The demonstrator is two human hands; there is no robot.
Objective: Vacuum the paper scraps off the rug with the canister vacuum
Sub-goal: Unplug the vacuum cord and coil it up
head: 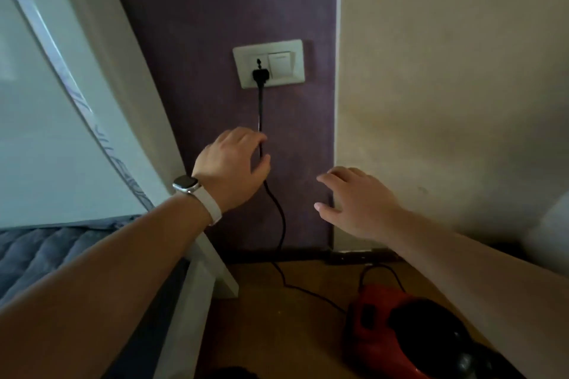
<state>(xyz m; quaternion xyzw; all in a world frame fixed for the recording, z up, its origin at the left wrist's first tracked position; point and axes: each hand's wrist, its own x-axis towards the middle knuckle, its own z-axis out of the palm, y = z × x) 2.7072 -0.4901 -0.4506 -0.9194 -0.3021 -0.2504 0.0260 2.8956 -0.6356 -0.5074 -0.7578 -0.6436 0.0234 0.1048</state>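
Red canister vacuum (pixel 374 321) (on floor) sits below right hand (pixel 357 203).

Nothing legible is coming through here. A faint mark is showing near the top of the switch rocker (pixel 279 64) on the wall plate (pixel 297 75) above the left hand (pixel 232 163), but it is blurring too much to read. The watch (pixel 186 184) on that wrist is giving off only a pale glare. The canister vacuum (pixel 372 329), below the right hand (pixel 357 201), is sitting in shadow, and no brand or label is reading on its red shell.
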